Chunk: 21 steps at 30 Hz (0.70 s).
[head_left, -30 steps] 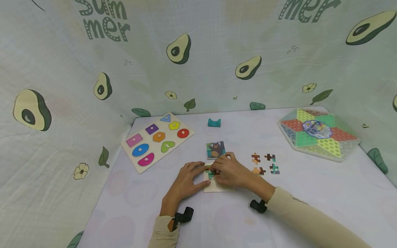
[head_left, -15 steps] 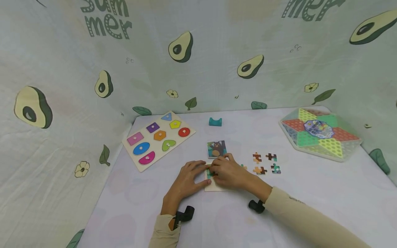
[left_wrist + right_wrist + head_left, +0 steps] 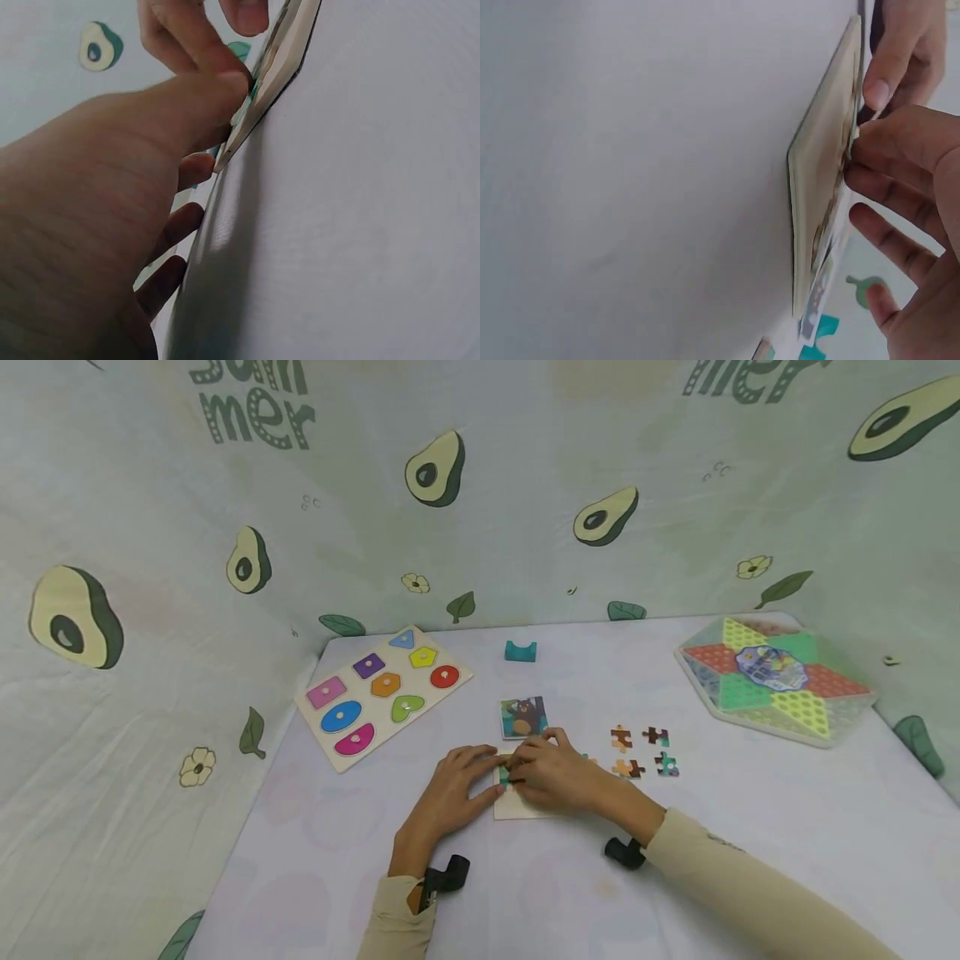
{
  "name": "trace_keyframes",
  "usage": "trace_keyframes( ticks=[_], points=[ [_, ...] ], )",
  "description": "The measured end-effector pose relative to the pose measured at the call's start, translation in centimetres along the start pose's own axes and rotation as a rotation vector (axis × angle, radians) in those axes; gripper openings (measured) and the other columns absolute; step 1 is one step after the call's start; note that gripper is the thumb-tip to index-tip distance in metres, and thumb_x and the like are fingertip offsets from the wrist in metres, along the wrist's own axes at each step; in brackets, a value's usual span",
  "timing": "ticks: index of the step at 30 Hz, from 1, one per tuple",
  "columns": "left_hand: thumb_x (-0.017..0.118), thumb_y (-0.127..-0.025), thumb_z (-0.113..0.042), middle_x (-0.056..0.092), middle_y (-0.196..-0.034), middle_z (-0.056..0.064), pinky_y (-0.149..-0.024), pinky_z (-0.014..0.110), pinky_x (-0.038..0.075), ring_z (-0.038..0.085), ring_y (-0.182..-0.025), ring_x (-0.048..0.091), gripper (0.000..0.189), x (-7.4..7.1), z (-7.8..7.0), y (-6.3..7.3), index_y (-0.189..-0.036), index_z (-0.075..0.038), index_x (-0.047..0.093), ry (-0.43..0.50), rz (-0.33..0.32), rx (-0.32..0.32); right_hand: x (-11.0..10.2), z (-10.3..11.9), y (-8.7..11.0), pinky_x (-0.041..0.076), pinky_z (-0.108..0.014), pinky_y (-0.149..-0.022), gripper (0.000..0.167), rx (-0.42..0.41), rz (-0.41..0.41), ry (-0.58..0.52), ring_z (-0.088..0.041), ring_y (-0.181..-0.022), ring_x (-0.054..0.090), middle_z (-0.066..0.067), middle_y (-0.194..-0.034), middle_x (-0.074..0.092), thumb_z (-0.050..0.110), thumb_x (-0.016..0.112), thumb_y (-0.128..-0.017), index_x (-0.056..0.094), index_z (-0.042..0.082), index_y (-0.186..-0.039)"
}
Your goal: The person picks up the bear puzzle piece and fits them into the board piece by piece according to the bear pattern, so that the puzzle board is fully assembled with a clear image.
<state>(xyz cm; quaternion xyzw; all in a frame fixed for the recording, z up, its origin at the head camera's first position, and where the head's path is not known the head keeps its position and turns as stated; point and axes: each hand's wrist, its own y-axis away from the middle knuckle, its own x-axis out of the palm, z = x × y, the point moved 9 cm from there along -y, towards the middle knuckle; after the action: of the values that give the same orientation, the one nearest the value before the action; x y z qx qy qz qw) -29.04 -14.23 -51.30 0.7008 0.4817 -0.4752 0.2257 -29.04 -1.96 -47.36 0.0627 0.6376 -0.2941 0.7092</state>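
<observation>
Apparently, spread left hand (image 3: 447, 789) braces puzzle board (image 3: 516, 808) against sliding beneath bent-fingered right hand (image 3: 558, 773); can't tell latter's grip.

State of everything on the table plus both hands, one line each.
tray: partly filled, near part bare
loose pieces: scattered to the right of the tray
bear picture: face up
shape board: all nine shapes in place
teal block: notch up
hexagonal board: lying flat
left hand: fingers spread, at the tray's left edge
right hand: fingers bent over the tray; grip on a piece unclear
</observation>
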Motion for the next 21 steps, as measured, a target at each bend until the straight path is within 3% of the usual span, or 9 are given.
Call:
trace_keyframes(
  ticks=[5, 10, 21],
  points=[
    [0.066, -0.097, -0.038, 0.056, -0.138, -0.003, -0.107, 0.053, 0.036, 0.024, -0.131, 0.045, 0.038, -0.2, -0.5, 0.0, -0.131, -0.022, 0.067, 0.016, -0.104, 0.001, -1.6, -1.7, 1.2, 0.036, -0.055, -0.094, 0.015, 0.070, -0.035, -0.077, -0.020, -0.107, 0.058, 0.001, -0.110, 0.066, 0.015, 0.073, -0.091, 0.076, 0.016, -0.105],
    [0.075, -0.090, -0.033, 0.060, -0.129, -0.001, -0.105, 0.052, 0.036, 0.026, -0.126, 0.048, 0.033, -0.7, -0.7, -0.1, -0.120, -0.019, 0.071, 0.013, -0.193, -0.047, -3.9, -3.8, 2.7, 0.037, -0.054, -0.093, 0.015, 0.134, -0.090, -0.086, -0.021, -0.106, 0.059, 0.001, -0.108, 0.066, 0.010, 0.075, -0.088, 0.075, 0.013, -0.102],
    [0.075, -0.090, -0.033, 0.059, -0.131, 0.000, -0.109, 0.053, 0.032, 0.026, -0.129, 0.045, 0.033, -0.4, -0.3, -0.5, -0.120, -0.020, 0.071, 0.059, -0.153, -0.108, -5.7, -9.7, 7.6, 0.030, -0.063, -0.097, 0.016, 0.343, -0.081, -0.076, -0.027, -0.105, 0.060, -0.005, -0.109, 0.068, 0.009, 0.073, -0.089, 0.075, 0.008, -0.105]
  ],
)
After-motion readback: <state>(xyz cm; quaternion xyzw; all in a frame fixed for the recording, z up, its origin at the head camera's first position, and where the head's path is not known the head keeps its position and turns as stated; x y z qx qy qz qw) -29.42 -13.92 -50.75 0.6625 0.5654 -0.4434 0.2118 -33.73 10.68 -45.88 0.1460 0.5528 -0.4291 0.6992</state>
